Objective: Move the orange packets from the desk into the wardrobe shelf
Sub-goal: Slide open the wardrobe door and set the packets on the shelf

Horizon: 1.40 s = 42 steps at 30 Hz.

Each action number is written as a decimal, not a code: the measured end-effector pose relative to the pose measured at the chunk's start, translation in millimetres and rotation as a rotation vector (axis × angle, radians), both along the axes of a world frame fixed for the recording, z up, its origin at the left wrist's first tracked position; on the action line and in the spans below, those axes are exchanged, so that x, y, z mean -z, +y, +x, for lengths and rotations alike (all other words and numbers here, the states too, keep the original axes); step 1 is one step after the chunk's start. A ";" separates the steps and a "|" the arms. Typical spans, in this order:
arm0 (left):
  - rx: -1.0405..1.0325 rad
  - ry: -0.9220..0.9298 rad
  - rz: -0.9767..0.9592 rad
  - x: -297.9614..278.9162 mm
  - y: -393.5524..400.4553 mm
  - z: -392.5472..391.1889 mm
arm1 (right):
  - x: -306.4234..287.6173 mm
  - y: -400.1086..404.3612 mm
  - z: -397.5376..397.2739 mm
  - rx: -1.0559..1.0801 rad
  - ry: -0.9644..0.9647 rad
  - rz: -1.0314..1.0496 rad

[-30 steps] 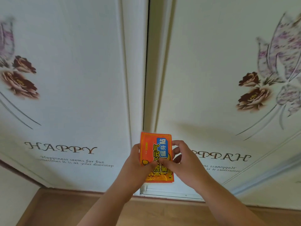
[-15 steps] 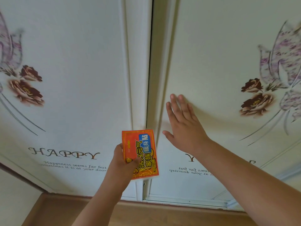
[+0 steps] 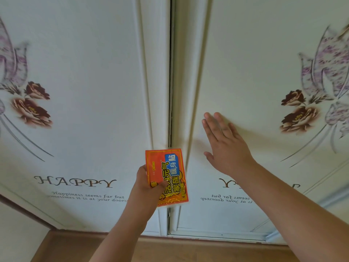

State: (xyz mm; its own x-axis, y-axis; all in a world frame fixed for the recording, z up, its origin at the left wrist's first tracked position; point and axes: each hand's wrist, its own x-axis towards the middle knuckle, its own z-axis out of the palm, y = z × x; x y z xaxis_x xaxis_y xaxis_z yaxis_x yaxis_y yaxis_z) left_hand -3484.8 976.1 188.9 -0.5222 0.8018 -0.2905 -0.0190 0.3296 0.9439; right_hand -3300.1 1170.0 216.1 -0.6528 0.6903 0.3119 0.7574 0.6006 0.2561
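My left hand grips an orange packet with a blue label and yellow lettering, thumb on its front, held upright before the seam of the wardrobe. My right hand lies flat with straight fingers against the right sliding door, just right of its raised inner edge. The left sliding door overlaps at the middle, with only a thin dark gap between the two doors. The wardrobe's inside and its shelf are hidden behind the doors.
Both white doors carry printed brown flowers, purple butterflies and the word HAPPY. A bottom track runs under the doors, above a wooden floor strip. A white wall stands at lower left.
One second ago both hands held the packet. My right hand let go, rose and flattened on the right door; my left hand carries the packet alone, slightly left.
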 end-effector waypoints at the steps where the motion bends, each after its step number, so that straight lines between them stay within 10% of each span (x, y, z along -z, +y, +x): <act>1: 0.002 0.001 0.001 -0.3 -0.3 1.4 | -0.2 0.6 3.2 0.009 -0.001 -0.002; 28: 0.115 0.045 -0.021 -14.7 38.1 75.0 | -5.2 22.0 125.1 0.343 -0.003 -0.201; 42: 0.159 0.066 -0.008 -23.3 88.2 150.1 | -3.5 44.8 213.0 0.393 0.315 -0.251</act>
